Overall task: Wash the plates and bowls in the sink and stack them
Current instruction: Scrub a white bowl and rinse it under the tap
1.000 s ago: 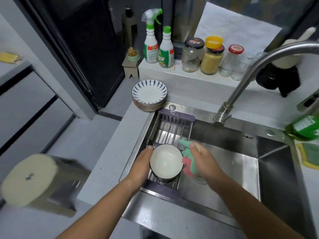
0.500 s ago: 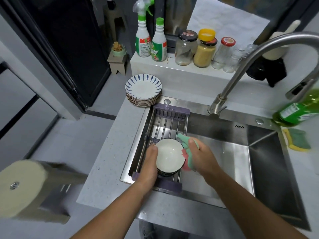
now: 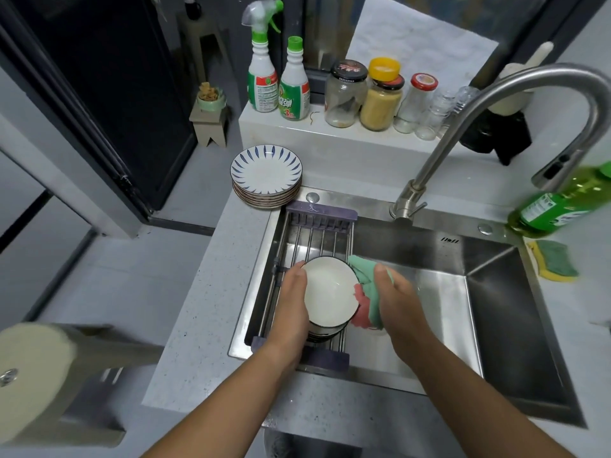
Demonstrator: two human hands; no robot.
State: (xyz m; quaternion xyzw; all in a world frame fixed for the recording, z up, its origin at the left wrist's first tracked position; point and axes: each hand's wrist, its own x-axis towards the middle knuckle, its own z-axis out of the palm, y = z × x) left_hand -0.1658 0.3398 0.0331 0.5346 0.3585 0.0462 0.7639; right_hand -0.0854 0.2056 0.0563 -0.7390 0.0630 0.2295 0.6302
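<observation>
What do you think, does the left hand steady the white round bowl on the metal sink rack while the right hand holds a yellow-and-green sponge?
Not quite: the head view shows the right hand holding a green-and-pink cloth beside the white round bowl. The yellow-and-green sponge lies on the grey counter at far right. The left hand does steady the bowl on the metal sink rack.

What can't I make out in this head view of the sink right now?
- Head view: the number of bowls under the top bowl is hidden by it and by the left hand holding it.
- Fingertips of the right hand: covered by the cloth it grips.
- The green bottle: blurred, cut off by the right edge.
- The roll at lower left: blurred.
</observation>
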